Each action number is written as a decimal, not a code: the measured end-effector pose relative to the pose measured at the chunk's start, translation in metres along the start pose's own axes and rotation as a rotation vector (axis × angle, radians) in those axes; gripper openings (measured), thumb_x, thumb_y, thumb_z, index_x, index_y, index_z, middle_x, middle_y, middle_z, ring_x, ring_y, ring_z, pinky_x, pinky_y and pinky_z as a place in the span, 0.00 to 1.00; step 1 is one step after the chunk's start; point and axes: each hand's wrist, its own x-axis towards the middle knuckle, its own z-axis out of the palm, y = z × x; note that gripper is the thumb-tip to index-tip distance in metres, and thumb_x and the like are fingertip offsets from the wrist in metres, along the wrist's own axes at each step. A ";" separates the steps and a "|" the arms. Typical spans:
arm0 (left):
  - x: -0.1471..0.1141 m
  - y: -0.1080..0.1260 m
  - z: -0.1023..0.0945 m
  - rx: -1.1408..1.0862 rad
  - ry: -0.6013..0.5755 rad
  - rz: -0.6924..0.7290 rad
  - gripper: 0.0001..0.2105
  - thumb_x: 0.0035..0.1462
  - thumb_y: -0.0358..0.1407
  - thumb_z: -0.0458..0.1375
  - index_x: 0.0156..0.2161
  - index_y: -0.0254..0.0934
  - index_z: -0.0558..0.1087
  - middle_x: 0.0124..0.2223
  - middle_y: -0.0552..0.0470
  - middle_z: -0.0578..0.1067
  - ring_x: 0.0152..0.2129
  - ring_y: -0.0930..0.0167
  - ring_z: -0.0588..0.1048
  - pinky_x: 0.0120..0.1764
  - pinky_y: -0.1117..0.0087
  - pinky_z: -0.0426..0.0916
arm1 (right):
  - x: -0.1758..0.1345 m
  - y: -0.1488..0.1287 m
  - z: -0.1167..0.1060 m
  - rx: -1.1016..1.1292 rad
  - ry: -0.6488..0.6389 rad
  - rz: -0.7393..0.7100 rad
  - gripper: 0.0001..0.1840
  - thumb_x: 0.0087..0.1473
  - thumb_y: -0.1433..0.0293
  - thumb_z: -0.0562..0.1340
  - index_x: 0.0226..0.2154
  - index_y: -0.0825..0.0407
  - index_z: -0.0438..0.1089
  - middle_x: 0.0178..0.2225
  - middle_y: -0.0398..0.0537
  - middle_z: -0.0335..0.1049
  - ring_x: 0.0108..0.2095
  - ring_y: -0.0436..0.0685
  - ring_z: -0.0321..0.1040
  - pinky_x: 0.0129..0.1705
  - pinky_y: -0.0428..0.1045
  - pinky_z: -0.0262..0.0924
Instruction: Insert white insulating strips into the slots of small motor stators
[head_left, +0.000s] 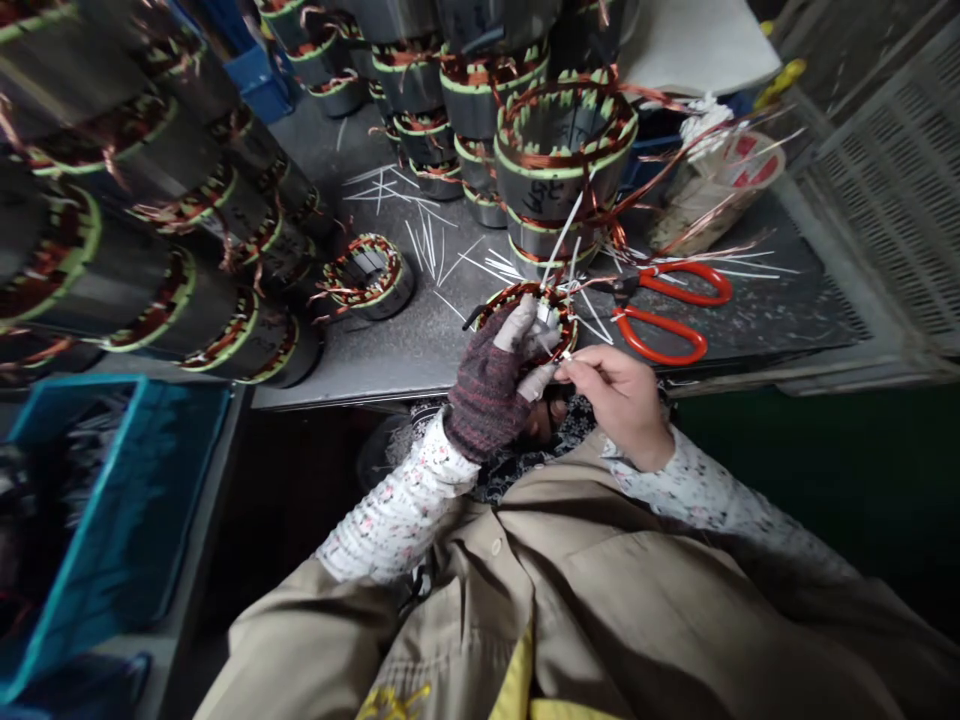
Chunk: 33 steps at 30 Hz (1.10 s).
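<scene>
A motor stator (564,342) with copper windings lies at the bench's front edge, partly hidden by my hands. My left hand (499,375), in a dark knit glove with taped fingertips, rests over it with the fingers curled onto its rim. My right hand (619,395) is bare, and its thumb and forefinger are pinched at the stator's near side. A small white tip, perhaps the end of a thin strip, shows at that pinch. Thin white strips (566,235) stand up from the stator. Just right of it lie red-handled scissors (679,285), blades toward the stator.
Stacked stators (566,180) rise behind my hands, with loose copper leads to the right. More stacks (157,300) fill the left side. A single stator (367,275) stands among loose white strips (425,250). A tape roll (754,160) sits at right, a teal crate (135,480) lower left.
</scene>
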 end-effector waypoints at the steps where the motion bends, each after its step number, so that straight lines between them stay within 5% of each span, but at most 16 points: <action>1: 0.000 0.000 0.001 -0.076 -0.003 -0.030 0.32 0.72 0.38 0.53 0.75 0.45 0.45 0.69 0.37 0.67 0.57 0.66 0.78 0.56 0.60 0.78 | 0.000 -0.001 -0.001 -0.002 -0.005 -0.001 0.19 0.64 0.54 0.63 0.30 0.50 0.76 0.27 0.45 0.78 0.27 0.53 0.74 0.31 0.48 0.68; 3: 0.002 -0.001 0.001 -0.153 0.005 -0.040 0.28 0.73 0.38 0.53 0.73 0.43 0.53 0.66 0.38 0.71 0.52 0.68 0.81 0.52 0.63 0.80 | -0.003 -0.004 -0.006 -0.003 -0.028 -0.004 0.17 0.66 0.56 0.63 0.32 0.50 0.77 0.28 0.45 0.78 0.25 0.51 0.71 0.28 0.47 0.67; 6: 0.006 -0.002 -0.002 -0.095 0.047 0.059 0.13 0.70 0.36 0.58 0.57 0.41 0.74 0.51 0.47 0.82 0.49 0.68 0.81 0.57 0.58 0.76 | -0.007 -0.012 -0.015 0.004 -0.056 -0.033 0.16 0.68 0.59 0.61 0.32 0.50 0.76 0.30 0.45 0.77 0.25 0.50 0.70 0.27 0.46 0.66; 8: 0.008 -0.002 -0.003 -0.041 0.049 0.097 0.08 0.70 0.36 0.58 0.49 0.41 0.78 0.43 0.51 0.84 0.45 0.69 0.82 0.60 0.55 0.73 | -0.008 -0.017 -0.019 -0.023 -0.070 -0.082 0.16 0.68 0.61 0.60 0.30 0.50 0.74 0.30 0.46 0.76 0.27 0.51 0.70 0.29 0.48 0.67; 14: 0.012 -0.003 -0.006 0.007 0.020 0.127 0.09 0.71 0.37 0.56 0.50 0.42 0.78 0.42 0.52 0.84 0.41 0.70 0.82 0.63 0.55 0.71 | -0.001 -0.012 -0.015 -0.191 -0.070 -0.179 0.13 0.63 0.69 0.60 0.26 0.49 0.69 0.26 0.43 0.70 0.26 0.51 0.66 0.29 0.49 0.61; 20: 0.013 -0.009 -0.013 0.033 -0.150 0.142 0.12 0.70 0.37 0.56 0.56 0.44 0.75 0.47 0.51 0.84 0.44 0.68 0.82 0.65 0.49 0.69 | 0.010 -0.001 -0.008 -0.266 -0.023 -0.177 0.15 0.57 0.71 0.62 0.21 0.49 0.62 0.21 0.40 0.63 0.21 0.50 0.56 0.25 0.49 0.51; 25: 0.010 -0.005 -0.010 0.074 -0.093 0.172 0.12 0.70 0.37 0.55 0.54 0.44 0.76 0.51 0.49 0.83 0.52 0.66 0.81 0.67 0.47 0.66 | 0.010 -0.018 -0.013 -0.314 -0.123 -0.158 0.18 0.60 0.65 0.63 0.20 0.49 0.61 0.20 0.40 0.60 0.21 0.49 0.55 0.25 0.50 0.48; 28: 0.013 0.000 -0.008 0.110 -0.066 0.167 0.10 0.70 0.35 0.56 0.51 0.39 0.77 0.50 0.47 0.83 0.52 0.67 0.81 0.63 0.51 0.72 | 0.008 -0.033 -0.025 -0.145 -0.241 -0.120 0.20 0.63 0.67 0.60 0.20 0.49 0.63 0.19 0.40 0.60 0.21 0.50 0.57 0.25 0.50 0.50; 33: 0.014 0.002 -0.008 0.045 -0.007 0.142 0.09 0.70 0.33 0.56 0.51 0.38 0.75 0.50 0.46 0.83 0.52 0.68 0.81 0.57 0.58 0.77 | 0.008 -0.038 -0.044 0.221 -0.209 -0.092 0.13 0.66 0.63 0.64 0.30 0.47 0.76 0.29 0.44 0.72 0.31 0.53 0.68 0.29 0.49 0.60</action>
